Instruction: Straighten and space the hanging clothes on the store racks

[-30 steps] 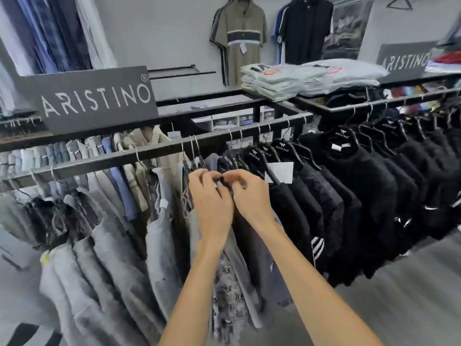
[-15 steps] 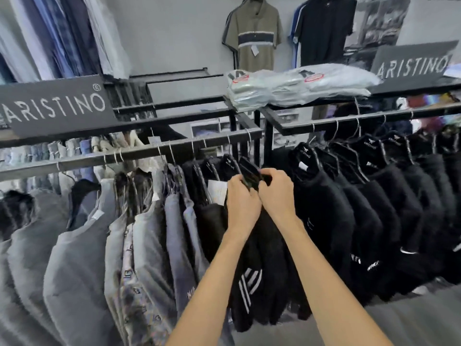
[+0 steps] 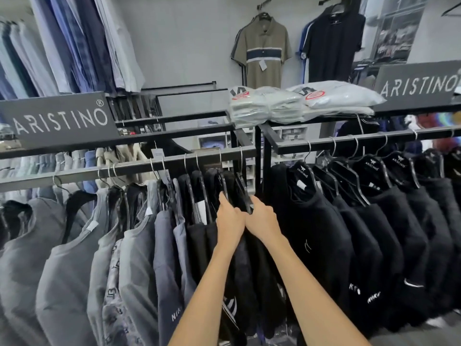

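Note:
A black metal rail [image 3: 134, 166] carries grey shirts [image 3: 74, 270] on the left and black shirts [image 3: 199, 240] toward its right end. A second rail [image 3: 349, 142] to the right holds more black shirts [image 3: 324, 233] on black hangers. My left hand [image 3: 229, 218] and my right hand [image 3: 264, 219] sit side by side at the right end of the near rail. Each grips the shoulder of a black hanger [image 3: 240, 193] there. Fingertips are hidden among the cloth.
Folded pale shirts in plastic [image 3: 287, 103] lie on top of the rack. Two dark brand signs [image 3: 57, 118] [image 3: 419, 86] stand on the racks. Polo shirts [image 3: 262, 51] hang on the back wall, striped shirts [image 3: 74, 43] at upper left.
My view and both hands have shifted right along the rail, from the grey and patterned shirts to the black shirts at its right end.

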